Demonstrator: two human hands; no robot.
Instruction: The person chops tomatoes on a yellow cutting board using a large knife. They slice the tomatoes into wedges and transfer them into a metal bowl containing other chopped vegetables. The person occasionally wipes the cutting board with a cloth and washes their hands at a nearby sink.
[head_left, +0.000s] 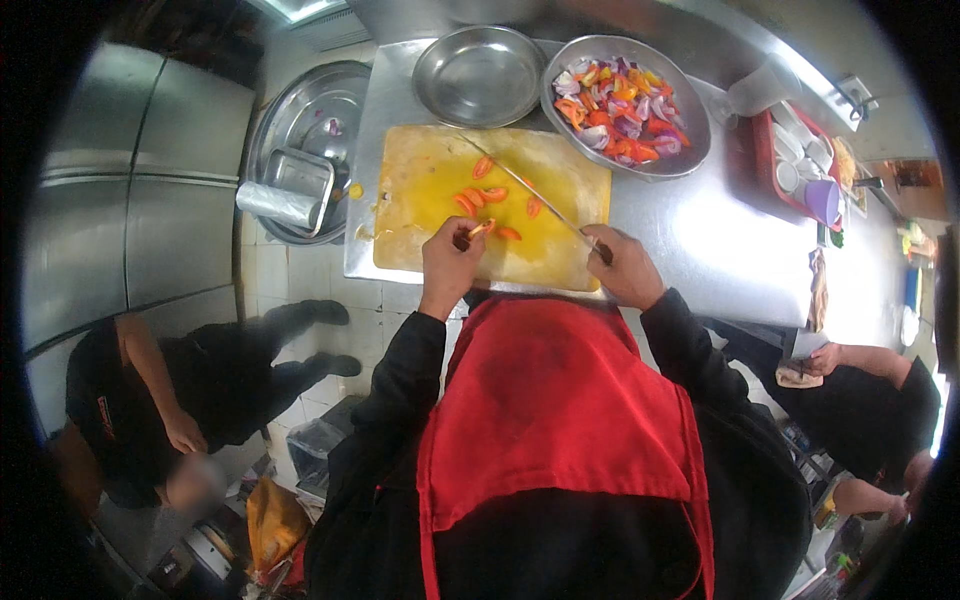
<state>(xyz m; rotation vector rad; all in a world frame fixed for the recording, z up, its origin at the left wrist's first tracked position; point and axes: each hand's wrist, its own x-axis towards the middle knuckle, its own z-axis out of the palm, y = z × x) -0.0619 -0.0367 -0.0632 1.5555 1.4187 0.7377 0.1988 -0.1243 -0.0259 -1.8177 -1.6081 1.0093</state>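
Observation:
My left hand (454, 257) pinches a small orange-red vegetable piece (481, 228) over the near edge of a yellowed cutting board (420, 247). In my right hand (624, 264) is the handle of a long kitchen knife (525, 186), its blade slanting up and left across the board. Several red-orange slices (493, 195), perhaps tomato, lie by the blade and near my left fingers. Behind the board's right corner, a steel bowl (701, 150) holds cut onion and red, orange and yellow vegetable pieces. Beside it stands a bare steel bowl (480, 79).
A large steel basin (262, 142) at left holds a metal tray (324, 187) and a plastic-wrapped roll (277, 205). A red tray (766, 161) of cups stands at right. Co-workers are at far left (150, 405) and far right (862, 420), the right one holding a cloth (799, 376).

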